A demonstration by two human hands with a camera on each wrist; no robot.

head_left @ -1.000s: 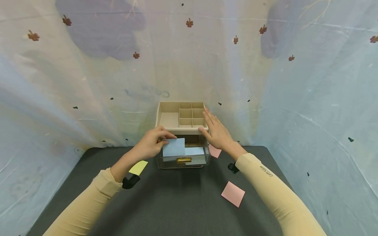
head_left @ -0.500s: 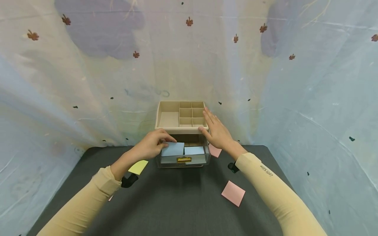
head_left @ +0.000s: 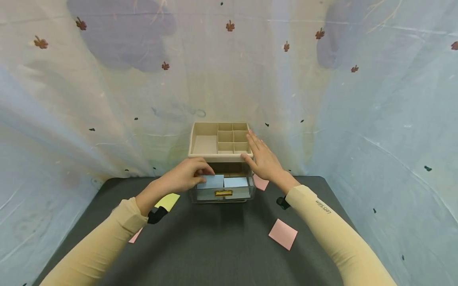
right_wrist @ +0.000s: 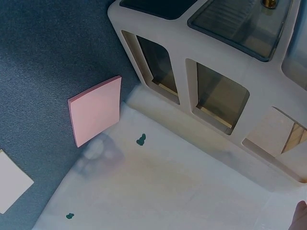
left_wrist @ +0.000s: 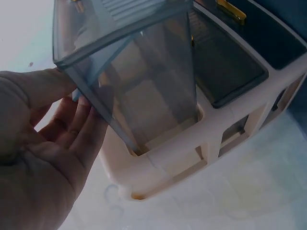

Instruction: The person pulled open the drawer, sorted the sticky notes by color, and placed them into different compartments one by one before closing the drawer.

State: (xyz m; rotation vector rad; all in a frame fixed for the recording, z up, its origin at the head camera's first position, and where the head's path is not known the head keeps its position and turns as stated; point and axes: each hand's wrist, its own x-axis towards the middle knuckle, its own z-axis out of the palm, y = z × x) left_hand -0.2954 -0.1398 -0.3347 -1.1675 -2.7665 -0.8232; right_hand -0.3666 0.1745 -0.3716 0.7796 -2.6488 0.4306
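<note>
A beige desktop organizer stands at the back of the table, its clear drawer with a gold handle pulled out in the head view. My left hand pinches a light blue sticky note pad by its left edge, low inside the drawer. Beside that pad lies a second blue pad. My right hand rests with straight fingers against the organizer's upper right edge. In the left wrist view the held blue pad shows through the drawer wall; in the right wrist view only a fingertip appears.
A pink pad lies front right, and another pink pad sits right of the organizer. A yellow pad lies by my left wrist. A pink corner peeks from under my left sleeve. A patterned curtain hangs behind the table.
My left hand has lowered the blue pad into the drawer's left side, where it now stands lower behind the front. The right hand has stayed in place.
</note>
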